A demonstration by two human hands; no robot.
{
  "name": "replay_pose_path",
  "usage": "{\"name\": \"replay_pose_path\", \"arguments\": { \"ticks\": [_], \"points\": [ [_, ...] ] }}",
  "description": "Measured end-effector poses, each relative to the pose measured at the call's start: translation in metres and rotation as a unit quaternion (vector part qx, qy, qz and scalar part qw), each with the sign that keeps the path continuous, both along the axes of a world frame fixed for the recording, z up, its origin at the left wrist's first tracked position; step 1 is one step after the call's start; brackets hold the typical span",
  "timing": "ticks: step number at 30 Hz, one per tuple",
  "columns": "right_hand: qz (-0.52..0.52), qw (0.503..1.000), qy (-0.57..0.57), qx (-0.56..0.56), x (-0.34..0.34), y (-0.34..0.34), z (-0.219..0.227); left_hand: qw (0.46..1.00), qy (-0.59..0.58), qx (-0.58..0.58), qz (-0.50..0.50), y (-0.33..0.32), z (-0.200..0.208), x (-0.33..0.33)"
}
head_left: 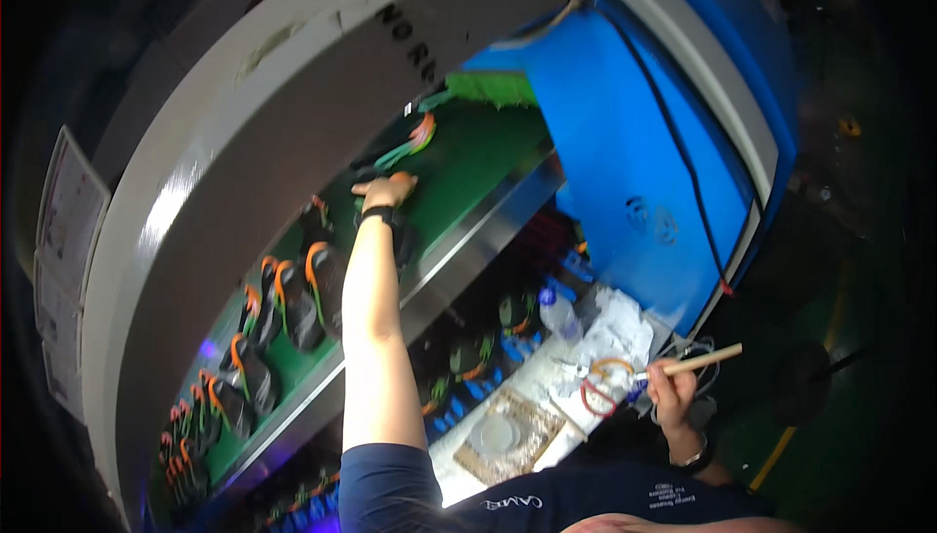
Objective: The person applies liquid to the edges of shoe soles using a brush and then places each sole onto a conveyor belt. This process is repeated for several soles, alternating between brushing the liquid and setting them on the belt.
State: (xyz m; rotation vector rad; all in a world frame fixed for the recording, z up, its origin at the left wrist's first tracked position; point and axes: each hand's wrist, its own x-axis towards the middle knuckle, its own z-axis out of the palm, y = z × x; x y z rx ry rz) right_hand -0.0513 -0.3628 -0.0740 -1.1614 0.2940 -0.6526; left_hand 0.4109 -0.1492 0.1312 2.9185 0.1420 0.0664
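My left hand stretches out over the green conveyor belt. Its fingers are bent over the orange edge of a dark shoe, which my wrist and forearm partly hide. Just past this hand, another dark shoe with orange and teal trim lies on the belt. Low on the right, my right hand is closed around a pale wooden-handled tool, seemingly a brush. The tool's working end is close to red and orange rings and cannot be made out clearly.
Several dark shoes with orange edges line the belt at left, under a curved grey hood. A blue machine housing stands at right. The white ledge holds a bottle, crumpled paper and a round container.
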Motion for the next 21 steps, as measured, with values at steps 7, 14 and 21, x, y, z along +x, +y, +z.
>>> {"name": "replay_pose_path", "arguments": {
  "ticks": [7,14,21],
  "points": [
    [-0.101,0.994,0.034,-0.011,-0.002,0.008,0.000,0.926,-0.291,0.180,-0.160,0.070,-0.042,0.140],
    [0.010,1.000,-0.012,-0.015,0.038,0.014,0.012,0.967,-0.027,0.174,-0.186,0.073,0.060,-0.058],
    [0.102,0.994,-0.048,-0.004,0.049,0.004,0.008,0.987,-0.082,0.026,-0.135,0.105,0.086,-0.253]
  ]
}}
